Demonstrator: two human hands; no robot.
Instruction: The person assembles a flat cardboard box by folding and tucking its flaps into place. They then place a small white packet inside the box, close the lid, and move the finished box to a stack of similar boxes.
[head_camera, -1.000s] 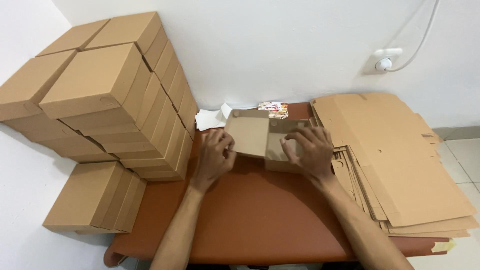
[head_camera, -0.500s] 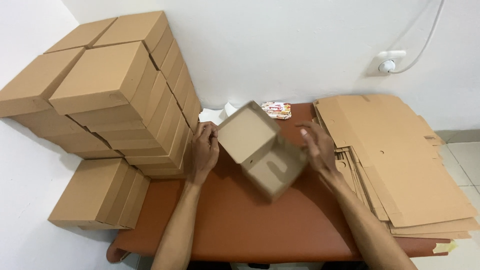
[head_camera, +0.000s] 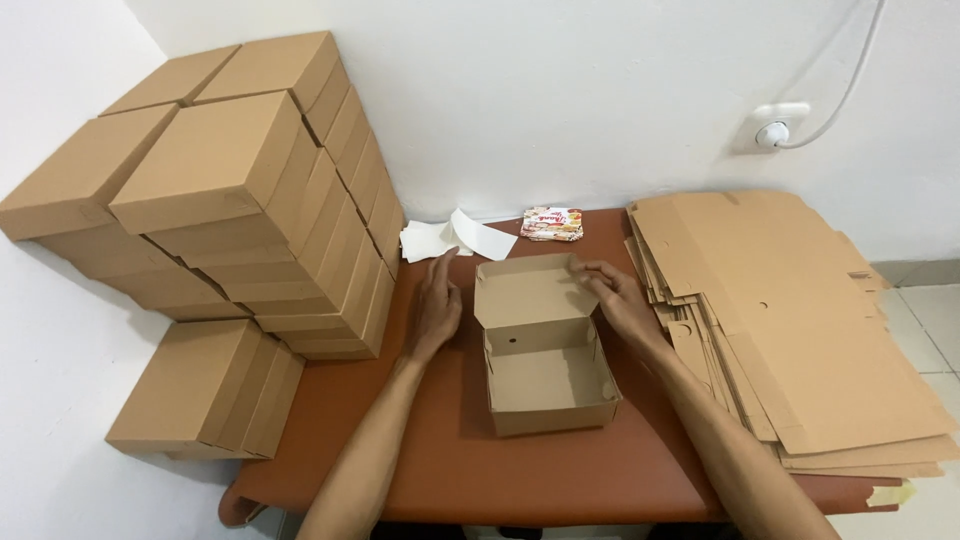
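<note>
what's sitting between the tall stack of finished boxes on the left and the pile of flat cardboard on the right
In the head view, the open cardboard box sits between the stacked boxes and the flat cardboard sheets, with the left hand and right hand at its sides on the brown table.

— Where could a hand pass?

— Bare tabletop (head_camera: 560, 470) lies in front of the open box (head_camera: 545, 350), and a strip runs to the left of it.

— And what blocks the way?

— The stacked boxes (head_camera: 250, 190) wall off the left, the flat cardboard pile (head_camera: 800, 320) fills the right. Behind the box, papers (head_camera: 450, 238) and a small packet (head_camera: 551, 223) sit against the wall.
</note>
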